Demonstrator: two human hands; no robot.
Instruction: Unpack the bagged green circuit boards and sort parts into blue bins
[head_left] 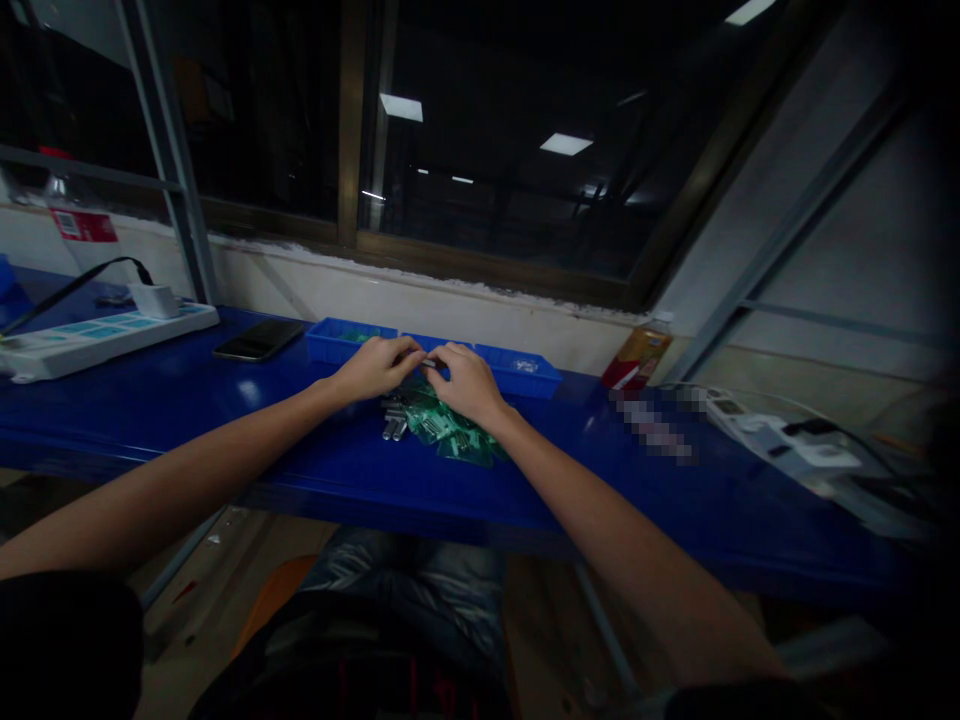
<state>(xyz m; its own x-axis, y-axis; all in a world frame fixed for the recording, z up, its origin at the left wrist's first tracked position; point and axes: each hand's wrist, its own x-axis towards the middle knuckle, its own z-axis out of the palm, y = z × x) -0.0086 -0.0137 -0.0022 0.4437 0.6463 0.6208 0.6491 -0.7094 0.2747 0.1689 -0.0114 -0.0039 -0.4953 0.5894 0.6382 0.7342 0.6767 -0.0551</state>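
My left hand [377, 366] and my right hand [466, 382] meet above the blue table, fingertips pinched together on a small metal piece [428, 363]. Its exact kind is too small to make out. Below the hands lies a pile of green plastic pieces [465, 440], perhaps small bags or boards. Several short silver metal cylinders [394, 426] lie at the pile's left side. Just behind the hands stand blue trays [330, 345] in a row; the left one has green pieces in it, the right one small pale parts [525, 366].
A dark phone [259, 340] and a white power strip [112, 338] lie to the left, near a bottle with a red label [79, 222]. On the right are a drink bottle [637, 352] and another power strip [780, 440] with cables. A window [495, 150] is behind the table [315, 470].
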